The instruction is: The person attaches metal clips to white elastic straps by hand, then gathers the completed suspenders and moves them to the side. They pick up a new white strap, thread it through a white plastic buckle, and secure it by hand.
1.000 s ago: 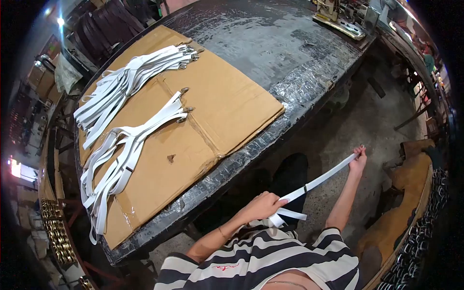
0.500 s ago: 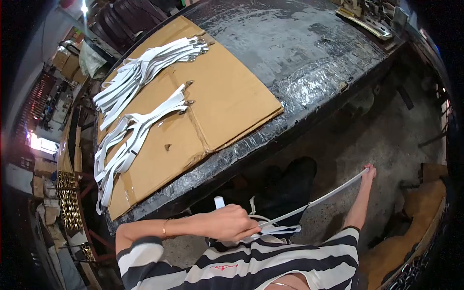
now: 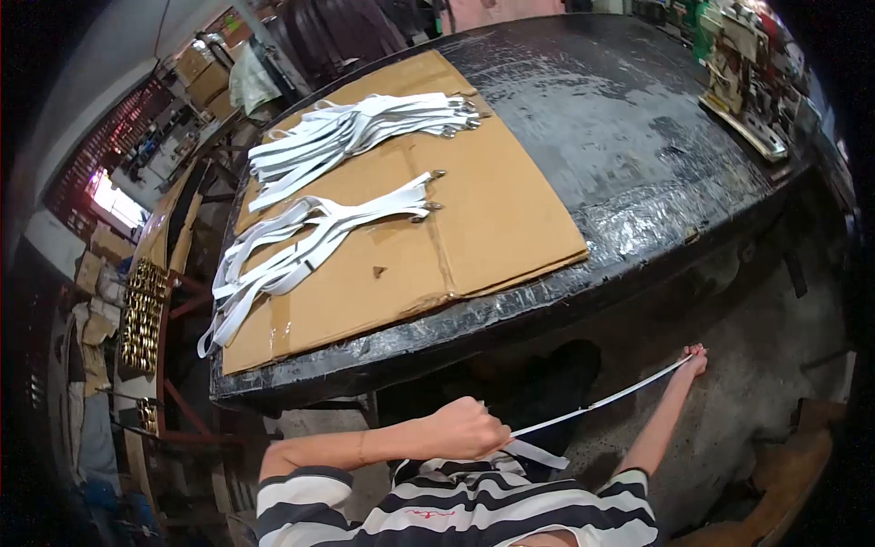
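My left hand (image 3: 469, 428) is closed in a fist in front of my striped shirt, gripping a white suspender strap (image 3: 556, 419). The strap runs taut out to the right, where my right hand (image 3: 694, 358) pinches its far end at arm's length. A loose white piece of it (image 3: 538, 453) hangs beside my left hand. On the cardboard sheet (image 3: 510, 219) lie a thick bundle of white suspenders (image 3: 355, 132) with metal clips and, nearer to me, a smaller group of white suspenders (image 3: 319, 228).
The cardboard covers the left part of a dark, tape-wrapped table (image 3: 629, 137). A metal machine (image 3: 738, 64) stands at its far right corner. To the left is a rack of brass-coloured parts (image 3: 144, 314). A brown covered piece (image 3: 784, 492) is low at the right.
My view has shifted, so the table and suspenders appear farther right. The strap stays stretched between both hands. The strap end that stuck up above my left wrist no longer shows.
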`<state>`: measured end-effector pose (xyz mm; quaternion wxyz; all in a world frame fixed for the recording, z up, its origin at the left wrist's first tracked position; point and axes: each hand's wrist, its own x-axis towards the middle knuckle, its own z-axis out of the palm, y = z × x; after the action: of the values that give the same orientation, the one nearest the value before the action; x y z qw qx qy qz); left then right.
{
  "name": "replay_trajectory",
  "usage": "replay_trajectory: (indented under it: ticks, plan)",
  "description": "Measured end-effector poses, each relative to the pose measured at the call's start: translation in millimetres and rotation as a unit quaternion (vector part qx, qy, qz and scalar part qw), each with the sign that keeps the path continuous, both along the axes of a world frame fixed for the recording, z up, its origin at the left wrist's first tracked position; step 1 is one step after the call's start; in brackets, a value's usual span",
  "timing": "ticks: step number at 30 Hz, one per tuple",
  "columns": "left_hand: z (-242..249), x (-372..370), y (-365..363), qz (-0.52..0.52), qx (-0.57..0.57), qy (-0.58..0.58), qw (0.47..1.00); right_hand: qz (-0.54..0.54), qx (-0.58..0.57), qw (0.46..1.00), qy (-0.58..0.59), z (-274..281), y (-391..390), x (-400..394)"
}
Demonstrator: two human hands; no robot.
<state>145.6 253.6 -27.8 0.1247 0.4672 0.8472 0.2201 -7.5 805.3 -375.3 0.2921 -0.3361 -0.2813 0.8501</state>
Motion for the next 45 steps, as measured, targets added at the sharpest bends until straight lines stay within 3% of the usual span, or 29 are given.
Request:
replay_trajectory:
  ticks: [2, 4, 6, 7, 8, 10, 14, 18, 20, 22, 24, 26, 28, 30, 34, 36, 40, 41, 42, 45]
  plan:
    - [-7, 6, -4, 0.017, 0.014, 0.086, 0.996, -0.056, -0.046, 0.995, 0.064, 68, -61, 3]
    - [-5, 11, -15, 0.029, 0.012, 0.101, 0.994, 0.033, -0.147, 0.972, 0.179, 136, -111, 17]
    - [-18, 16, -36, 0.085, 0.015, 0.089, 0.992, 0.073, -0.12, 0.97, 0.201, 212, -163, 43]
    - [-26, 20, -48, 0.109, -0.016, 0.058, 0.992, 0.146, -0.04, 0.958, 0.244, 238, -181, 55]
    - [-33, 23, -58, 0.107, -0.014, 0.064, 0.992, 0.216, 0.04, 0.932, 0.287, 255, -193, 60]
    - [-44, 32, -76, 0.186, -0.049, 0.022, 0.981, 0.279, 0.037, 0.876, 0.391, 270, -198, 68]
    - [-63, 42, -96, 0.26, -0.053, -0.149, 0.953, 0.301, 0.081, 0.869, 0.384, 302, -226, 80]
    - [-100, 51, -104, 0.262, -0.016, -0.22, 0.939, 0.262, 0.131, 0.895, 0.336, 312, -251, 80]
    - [-125, 56, -97, 0.253, -0.002, -0.214, 0.944, 0.211, 0.059, 0.927, 0.305, 310, -259, 76]
    - [-108, 58, -94, 0.22, -0.016, -0.107, 0.969, 0.199, 0.037, 0.923, 0.329, 290, -252, 68]
    - [-108, 57, -88, 0.255, 0.077, -0.057, 0.962, 0.177, 0.017, 0.918, 0.354, 279, -244, 64]
    - [-101, 49, -86, 0.237, 0.068, -0.032, 0.968, 0.126, -0.025, 0.956, 0.264, 282, -245, 66]
    - [-85, 38, -80, 0.261, -0.05, -0.109, 0.958, 0.152, -0.019, 0.956, 0.248, 249, -218, 61]
    - [-83, 32, -76, 0.238, -0.014, -0.115, 0.964, 0.135, -0.033, 0.964, 0.226, 222, -203, 57]
    - [-65, 17, -57, 0.21, -0.033, -0.234, 0.949, 0.103, -0.06, 0.976, 0.184, 169, -171, 50]
    - [-60, 13, -56, 0.171, -0.013, -0.221, 0.96, 0.052, -0.084, 0.985, 0.142, 145, -157, 46]
    - [-27, 13, -86, 0.052, 0.073, -0.17, 0.981, -0.054, -0.002, 0.997, -0.058, 77, -78, 37]
    - [29, 18, -78, 0.1, 0.041, -0.208, 0.972, -0.096, 0.018, 0.992, -0.078, 72, -65, 36]
    - [36, 17, -79, 0.101, 0.04, -0.208, 0.972, -0.137, 0.04, 0.985, -0.099, 68, -51, 35]
    - [43, 12, -73, 0.051, -0.008, -0.19, 0.98, -0.125, 0.066, 0.98, -0.14, 49, -26, 34]
